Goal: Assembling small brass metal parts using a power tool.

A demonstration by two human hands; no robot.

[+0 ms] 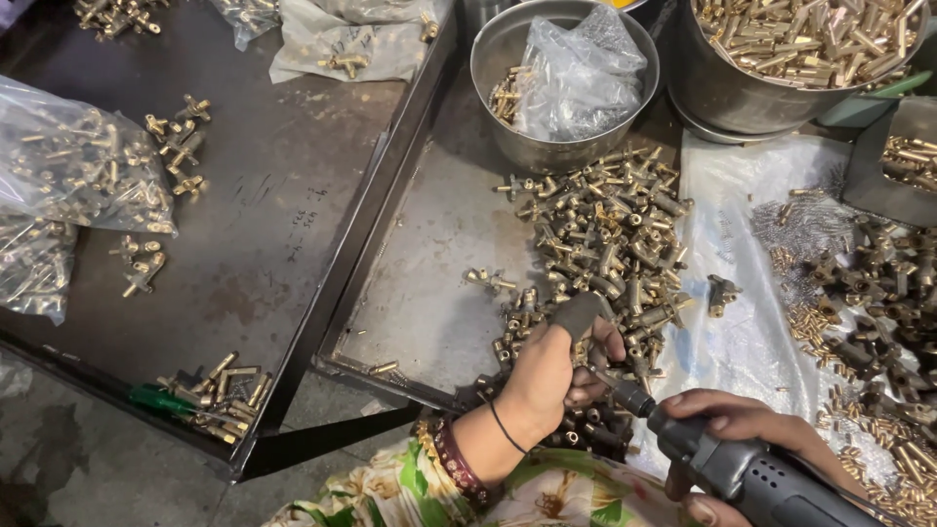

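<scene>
The left hand (547,376) sits near 6 o'clock in the view, its fingers curled shut around a small brass fitting (584,359); a grey cover sheathes the thumb, and most of the fitting is hidden inside the grip. The right hand (742,429), toward 5 o'clock, is wrapped tight around a grey power driver (742,468) whose bit (610,381) points toward 10 o'clock and meets the fitting in the left hand. So one piece looks to be mid-work at this instant. Just above the hands, toward 12 o'clock, a big heap of fittings (610,234) lies loose in the right tray (420,293), touching the left hand's fingertips; judging by its size, plenty appears to be left to handle. Farther up, a steel bowl (508,117) holds a plastic bag and a few pieces, and a large pot (742,98) at 1 o'clock is filled with brass parts. At 3 o'clock, darker parts and small springs (859,283) are spread on a plastic sheet. The left tray (273,195), at 9 to 10 o'clock, carries only small clusters (220,385) and bagged pieces (78,166), which may be the finished share, though which pile is finished cannot be told. On that reading, the work seems nearer its start than its end.
</scene>
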